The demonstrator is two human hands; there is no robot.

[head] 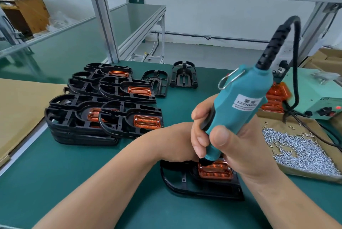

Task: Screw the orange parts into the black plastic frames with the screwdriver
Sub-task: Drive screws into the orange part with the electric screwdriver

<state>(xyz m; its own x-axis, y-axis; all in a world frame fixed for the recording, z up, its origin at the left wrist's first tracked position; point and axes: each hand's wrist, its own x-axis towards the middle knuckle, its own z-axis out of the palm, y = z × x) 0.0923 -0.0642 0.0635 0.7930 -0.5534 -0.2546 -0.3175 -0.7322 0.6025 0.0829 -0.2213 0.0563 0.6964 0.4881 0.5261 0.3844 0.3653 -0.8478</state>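
Stacked black frames (103, 117) with orange inserts toward the counter's (74, 173) left edge, left hand (177, 141) pressing the near black frame (185, 182), grip hidden, orange part (215, 171) seated in it, right hand (231, 145) clenched around teal screwdriver (240, 110), screws (299, 151) near right edge

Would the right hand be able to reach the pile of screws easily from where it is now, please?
Probably yes: the pile of screws lies open on the cardboard just to the right of the right hand, nothing between. But that hand grips the screwdriver, so its fingers are occupied.
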